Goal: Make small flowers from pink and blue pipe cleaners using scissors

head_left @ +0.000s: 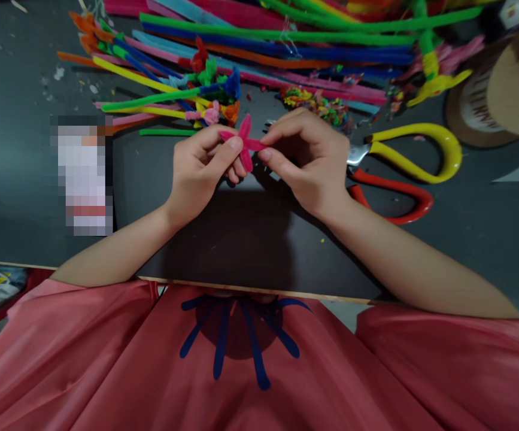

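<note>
spreading beneath everything, the worktop (pixel 488 239) carries fuzzy stems (pixel 268 32). scissors (pixel 398 163) lie partly under the right hand (pixel 315 158); dropping it carelessly might nick skin. whether the brown drum (pixel 517 96) holds anything, i cannot tell. left fingers (pixel 223 157) pinch a pink star (pixel 247 143) between both hands; right fingers (pixel 281 164) grip one tip, and tugging too hard could bend it.

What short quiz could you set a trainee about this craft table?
1. Fill the gap with a colour: the left hand and right hand hold a ____ star-shaped pipe-cleaner piece.
2. Which hand is nearer the scissors?
3. True or false: both scissor handles are the same colour.

Key: 1. Pink. 2. The right hand. 3. False; there is a yellow handle and a red handle.
</note>
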A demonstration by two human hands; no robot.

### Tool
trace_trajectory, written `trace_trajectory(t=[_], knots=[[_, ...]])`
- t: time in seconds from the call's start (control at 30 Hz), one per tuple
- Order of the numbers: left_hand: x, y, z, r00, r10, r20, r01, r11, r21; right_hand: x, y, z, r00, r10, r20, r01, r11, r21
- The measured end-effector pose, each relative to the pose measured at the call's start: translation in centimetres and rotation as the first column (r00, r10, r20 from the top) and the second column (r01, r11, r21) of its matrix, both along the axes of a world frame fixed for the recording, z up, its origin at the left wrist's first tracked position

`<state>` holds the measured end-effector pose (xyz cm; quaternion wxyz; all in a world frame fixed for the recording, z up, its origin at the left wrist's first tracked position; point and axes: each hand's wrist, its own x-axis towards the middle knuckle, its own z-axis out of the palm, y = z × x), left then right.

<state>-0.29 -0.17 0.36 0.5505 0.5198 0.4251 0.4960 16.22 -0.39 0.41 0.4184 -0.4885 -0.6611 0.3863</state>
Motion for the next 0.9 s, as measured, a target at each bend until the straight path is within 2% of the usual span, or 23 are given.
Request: trace_trajectory(t=[0.17,0.4,0.6,0.73,0.9], knots=[[-0.01,-0.12,0.52,1.0,-0.001,-0.02,0.001,1.0,-0.003,0.1,0.03,-0.22,1.0,0.008,0.012,-0.008,1.0,0.013],[-0.12,-0.15,1.0,0.995,0.005,-0.103,-0.014,0.997,-0.08,0.14,0.05,-0.14,0.999,0.019,0.037,-0.02,0.999,0.031],[0.02,-0.16,0.69,0.999,-0.009,-0.041,0.008,1.0,-0.009,0.26,-0.02,-0.02,0.998,0.021,0.057,-0.023,0.999,0.027],[-0.05,-0.03,0.32,0.999,0.028,0.035,-0.029,1.0,0.009,0.25,-0.07,0.13,1.0,0.023,0.02,-0.024,0.999,0.025],[-0.3,-0.01,0.11,0.999,0.034,-0.024,-0.033,0.999,0.029,0.14,-0.15,0.3,0.999,0.0,-0.051,-0.003,0.998,-0.059]])
